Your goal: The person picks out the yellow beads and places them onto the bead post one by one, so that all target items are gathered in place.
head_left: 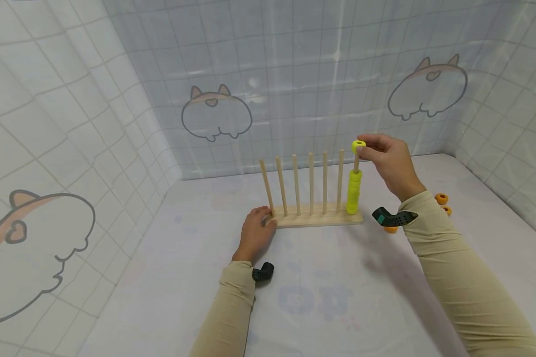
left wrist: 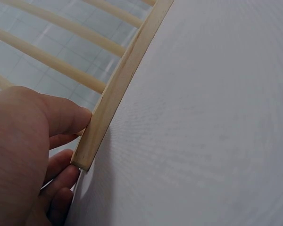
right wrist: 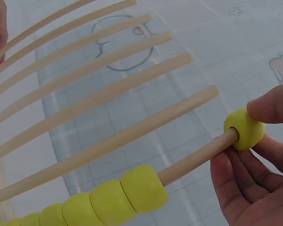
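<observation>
My right hand (head_left: pixel 392 163) pinches a yellow bead (right wrist: pixel 245 129) between thumb and fingers at the top of the rightmost peg. The peg's tip (right wrist: pixel 228 140) goes into the bead's hole. Below it, several yellow beads (head_left: pixel 354 192) are stacked on the same peg, with bare wood between them and the held bead. The other upright pegs (head_left: pixel 311 183) of the wooden peg rack carry no beads. My left hand (head_left: pixel 255 232) holds the left end of the rack's base (left wrist: pixel 96 129), thumb on the near side and fingers around the end.
Several orange beads (head_left: pixel 441 199) lie on the table to the right, partly hidden by the right forearm. A pale cloth (head_left: pixel 183 277) covers the table. Tile-patterned sheets (head_left: pixel 295 74) with cartoon animal drawings rise at the back and sides.
</observation>
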`<control>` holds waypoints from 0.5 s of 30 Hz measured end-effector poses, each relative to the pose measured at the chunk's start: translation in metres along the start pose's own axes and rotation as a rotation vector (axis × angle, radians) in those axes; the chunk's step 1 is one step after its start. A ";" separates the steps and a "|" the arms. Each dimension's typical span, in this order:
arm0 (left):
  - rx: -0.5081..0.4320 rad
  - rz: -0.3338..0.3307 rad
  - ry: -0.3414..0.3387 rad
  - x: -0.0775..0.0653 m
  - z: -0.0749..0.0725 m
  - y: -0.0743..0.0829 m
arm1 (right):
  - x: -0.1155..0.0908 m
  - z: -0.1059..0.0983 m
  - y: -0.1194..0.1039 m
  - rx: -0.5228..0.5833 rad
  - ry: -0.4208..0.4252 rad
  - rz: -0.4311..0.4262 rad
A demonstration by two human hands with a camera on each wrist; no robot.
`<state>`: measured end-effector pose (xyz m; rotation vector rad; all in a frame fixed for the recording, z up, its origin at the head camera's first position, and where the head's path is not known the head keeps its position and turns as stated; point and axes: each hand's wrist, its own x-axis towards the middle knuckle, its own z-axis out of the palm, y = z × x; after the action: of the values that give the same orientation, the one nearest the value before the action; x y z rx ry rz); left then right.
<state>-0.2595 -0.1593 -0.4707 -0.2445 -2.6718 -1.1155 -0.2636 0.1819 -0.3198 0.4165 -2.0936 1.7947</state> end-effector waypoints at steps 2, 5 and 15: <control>-0.004 0.000 -0.001 0.000 0.000 0.000 | 0.000 0.000 0.000 0.010 -0.003 -0.001; 0.004 0.004 0.000 0.000 0.000 0.000 | 0.000 0.000 0.000 0.011 -0.009 -0.003; 0.012 0.013 0.004 -0.001 0.001 0.000 | -0.001 -0.001 0.001 -0.011 -0.015 0.000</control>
<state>-0.2592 -0.1586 -0.4721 -0.2576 -2.6688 -1.0950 -0.2626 0.1831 -0.3207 0.4285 -2.1131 1.7851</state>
